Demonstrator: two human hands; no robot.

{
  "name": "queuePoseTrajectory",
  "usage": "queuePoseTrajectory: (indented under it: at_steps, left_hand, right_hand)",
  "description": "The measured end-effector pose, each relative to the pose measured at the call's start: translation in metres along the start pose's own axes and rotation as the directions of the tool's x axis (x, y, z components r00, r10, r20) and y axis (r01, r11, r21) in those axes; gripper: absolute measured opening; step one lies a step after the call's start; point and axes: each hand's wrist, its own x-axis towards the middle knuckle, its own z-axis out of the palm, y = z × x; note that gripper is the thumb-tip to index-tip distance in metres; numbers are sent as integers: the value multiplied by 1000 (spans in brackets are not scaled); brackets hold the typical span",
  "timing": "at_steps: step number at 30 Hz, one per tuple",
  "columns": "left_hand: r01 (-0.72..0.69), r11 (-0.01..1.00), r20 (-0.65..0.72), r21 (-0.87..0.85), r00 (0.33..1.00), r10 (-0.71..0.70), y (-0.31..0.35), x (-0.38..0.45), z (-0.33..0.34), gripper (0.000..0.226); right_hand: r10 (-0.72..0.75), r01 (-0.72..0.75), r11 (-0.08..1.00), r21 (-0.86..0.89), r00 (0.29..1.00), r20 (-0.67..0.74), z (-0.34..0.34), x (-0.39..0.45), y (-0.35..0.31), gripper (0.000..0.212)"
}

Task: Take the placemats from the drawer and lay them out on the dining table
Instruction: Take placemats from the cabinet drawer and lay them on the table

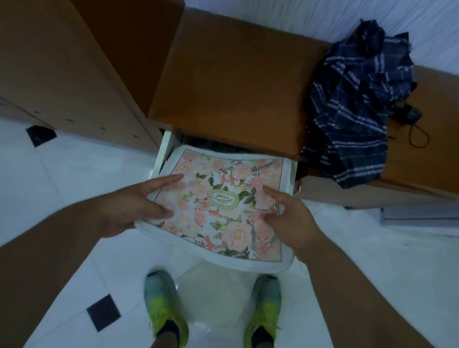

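Left hand [133, 205] and right hand [289, 219] grip side edges of white-bordered pink floral placemat stack [224, 205], over open white drawer [164, 153].

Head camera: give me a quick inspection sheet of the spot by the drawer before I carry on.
Surface: brown cabinet top, bare on its left part.
Job's things: floral placemat with a white border, held over the open white drawer; more edges show beneath it, count unclear.
Clutter: dark plaid umbrella, folded loosely, lies on the right of the cabinet top.
Grips: left hand holds the placemat's left edge, thumb on top; right hand holds the right edge.
Cables: nothing seen; only the umbrella's thin wrist loop.
Surroundings: white tiled floor with dark insets, tall brown cabinet at left, pale wall behind, the person's shoes below.
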Motion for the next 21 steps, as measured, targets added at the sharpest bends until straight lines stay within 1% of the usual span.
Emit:
queuePoseTrajectory:
  at_steps: [2, 5, 7, 8, 10, 12, 14, 16, 19, 21]
  left_hand:
    - [1, 1000, -6, 28, 1000, -1, 8, -20, 6, 75]
    - [-42, 994, -54, 98, 997, 47, 22, -58, 22, 76]
    - [-118, 989, -97, 91, 987, 127, 39, -96, 39, 70]
    - [-176, 980, -128, 90, 974, 187, 48, -117, 47, 61]
    - [-325, 940, -203, 108, 918, 341, 67, -165, 63, 39]
    - [-463, 869, -243, 176, 835, 494, 88, -215, 73, 28]
    - [-544, 803, -251, 243, 765, 594, 109, -262, 80, 30]
    - [-593, 761, -240, 264, 724, 647, 133, -314, 85, 38]
    - [-649, 699, -249, 301, 653, 715, 167, -390, 99, 44]
    - [-673, 651, -284, 351, 586, 759, 179, -433, 111, 43]
  right_hand:
    - [6, -6, 997, 83, 1000, -1, -5, -26, -12, 56]
    - [4, 4, 987, 163, 999, -49, -16, -71, -33, 52]
    - [-17, 30, 981, 193, 997, -72, -28, -107, -55, 53]
    - [-36, 52, 976, 211, 996, -82, -36, -127, -69, 55]
    - [-96, 120, 966, 229, 989, -113, -55, -170, -100, 57]
    - [-209, 226, 962, 153, 971, -116, -76, -214, -135, 64]
    - [-307, 314, 945, 95, 948, -80, -98, -254, -170, 72]
    - [-391, 395, 919, 24, 916, -90, -115, -293, -208, 76]
    - [-508, 496, 860, -119, 855, -108, -134, -343, -258, 71]
    - [-568, 539, 817, -205, 815, -117, -144, -368, -281, 65]
